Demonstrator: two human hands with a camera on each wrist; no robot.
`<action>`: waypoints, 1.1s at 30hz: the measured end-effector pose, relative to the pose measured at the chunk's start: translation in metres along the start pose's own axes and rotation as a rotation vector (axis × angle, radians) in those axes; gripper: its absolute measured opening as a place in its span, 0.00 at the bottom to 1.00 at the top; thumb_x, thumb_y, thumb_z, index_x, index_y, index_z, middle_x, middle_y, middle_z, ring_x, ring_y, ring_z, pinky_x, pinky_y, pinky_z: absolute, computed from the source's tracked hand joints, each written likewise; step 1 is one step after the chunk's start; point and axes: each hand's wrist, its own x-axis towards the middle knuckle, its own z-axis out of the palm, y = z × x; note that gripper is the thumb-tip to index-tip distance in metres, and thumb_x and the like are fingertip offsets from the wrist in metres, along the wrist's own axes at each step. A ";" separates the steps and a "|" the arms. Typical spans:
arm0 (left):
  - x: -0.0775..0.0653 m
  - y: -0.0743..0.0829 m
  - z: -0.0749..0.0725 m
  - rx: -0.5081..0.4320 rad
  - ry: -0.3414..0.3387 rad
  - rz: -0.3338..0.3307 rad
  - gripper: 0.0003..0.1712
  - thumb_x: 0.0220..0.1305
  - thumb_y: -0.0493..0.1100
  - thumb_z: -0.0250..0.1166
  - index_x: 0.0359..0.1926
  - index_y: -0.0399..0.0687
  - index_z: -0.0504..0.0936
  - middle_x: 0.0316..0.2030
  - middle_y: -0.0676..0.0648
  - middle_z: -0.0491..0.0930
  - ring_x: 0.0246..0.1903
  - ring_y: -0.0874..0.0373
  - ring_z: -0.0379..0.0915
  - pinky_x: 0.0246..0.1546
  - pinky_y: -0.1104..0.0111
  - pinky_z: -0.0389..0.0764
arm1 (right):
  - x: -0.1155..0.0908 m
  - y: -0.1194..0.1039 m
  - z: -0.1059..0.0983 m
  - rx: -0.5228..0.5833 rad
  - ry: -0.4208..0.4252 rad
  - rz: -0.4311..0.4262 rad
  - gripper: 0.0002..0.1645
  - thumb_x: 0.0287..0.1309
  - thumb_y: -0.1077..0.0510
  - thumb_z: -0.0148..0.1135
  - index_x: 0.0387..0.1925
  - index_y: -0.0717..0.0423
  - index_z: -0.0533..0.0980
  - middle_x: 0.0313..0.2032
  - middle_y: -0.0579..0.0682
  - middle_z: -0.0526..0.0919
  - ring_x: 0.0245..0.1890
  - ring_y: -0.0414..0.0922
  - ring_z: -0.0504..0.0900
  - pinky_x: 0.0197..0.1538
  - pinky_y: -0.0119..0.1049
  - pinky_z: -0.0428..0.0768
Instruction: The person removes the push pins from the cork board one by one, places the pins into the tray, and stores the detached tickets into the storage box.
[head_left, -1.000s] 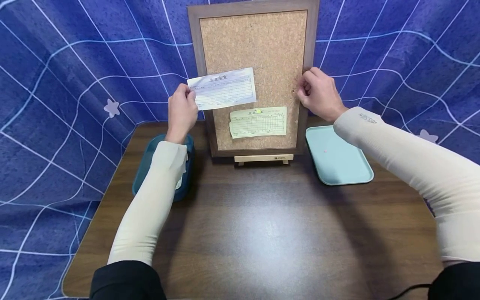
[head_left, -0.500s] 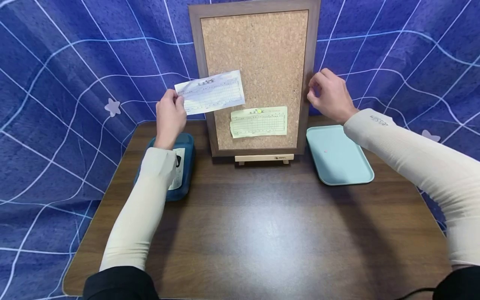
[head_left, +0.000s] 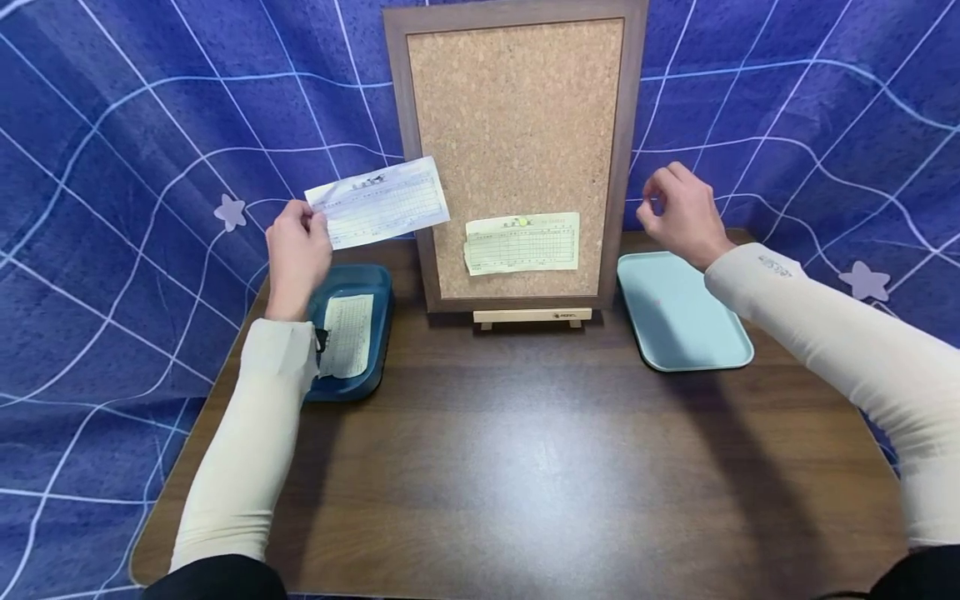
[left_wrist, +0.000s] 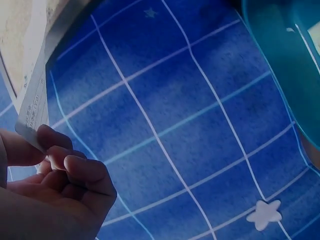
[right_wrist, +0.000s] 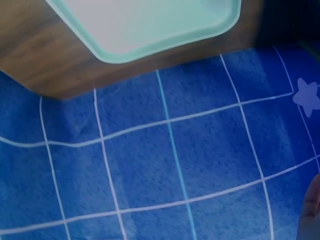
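Observation:
My left hand (head_left: 298,254) pinches the left end of a white printed receipt slip (head_left: 378,202), whose right edge overlaps the left frame of a corkboard (head_left: 517,125). The left wrist view has that slip (left_wrist: 34,95) nearly edge-on between thumb and fingers. A pale green slip (head_left: 522,244) hangs low on the cork under a yellow pushpin (head_left: 522,222). To the right of the board my right hand (head_left: 684,208) is raised with fingers curled and thumb meeting index. Any small item between those fingertips cannot be made out. Only a sliver of the right hand (right_wrist: 311,212) enters its wrist view.
A dark blue tray (head_left: 381,304) on the left holds a paper slip (head_left: 349,337), partly behind the left wrist. On the right lies a light teal tray (head_left: 697,333) with a tiny pink speck (head_left: 658,301). A wooden stand (head_left: 532,316) supports the board. Blue curtain surrounds the table.
My left hand has carried the white slip left and down, off most of the cork. The right hand has drawn away from the board's right edge, moving right and slightly down.

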 end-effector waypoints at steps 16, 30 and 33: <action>-0.026 -0.062 -0.025 0.077 -0.092 -0.061 0.18 0.69 0.40 0.45 0.46 0.31 0.75 0.33 0.36 0.76 0.33 0.44 0.70 0.33 0.59 0.65 | -0.055 0.030 0.008 -0.020 -0.101 0.099 0.05 0.45 0.66 0.56 0.28 0.64 0.74 0.26 0.55 0.71 0.26 0.50 0.71 0.32 0.43 0.67; -0.048 -0.106 -0.034 0.168 -0.163 -0.151 0.15 0.60 0.36 0.46 0.48 0.37 0.66 0.37 0.32 0.74 0.37 0.33 0.69 0.39 0.45 0.65 | -0.086 0.041 0.014 0.003 -0.251 0.236 0.05 0.44 0.67 0.59 0.27 0.62 0.73 0.27 0.56 0.74 0.27 0.51 0.74 0.33 0.46 0.69; -0.051 -0.112 -0.031 0.209 -0.196 -0.115 0.11 0.58 0.35 0.48 0.43 0.38 0.67 0.35 0.34 0.75 0.35 0.32 0.69 0.36 0.45 0.65 | -0.091 0.043 0.014 0.015 -0.334 0.271 0.06 0.43 0.67 0.60 0.28 0.62 0.74 0.26 0.56 0.76 0.27 0.52 0.74 0.33 0.47 0.69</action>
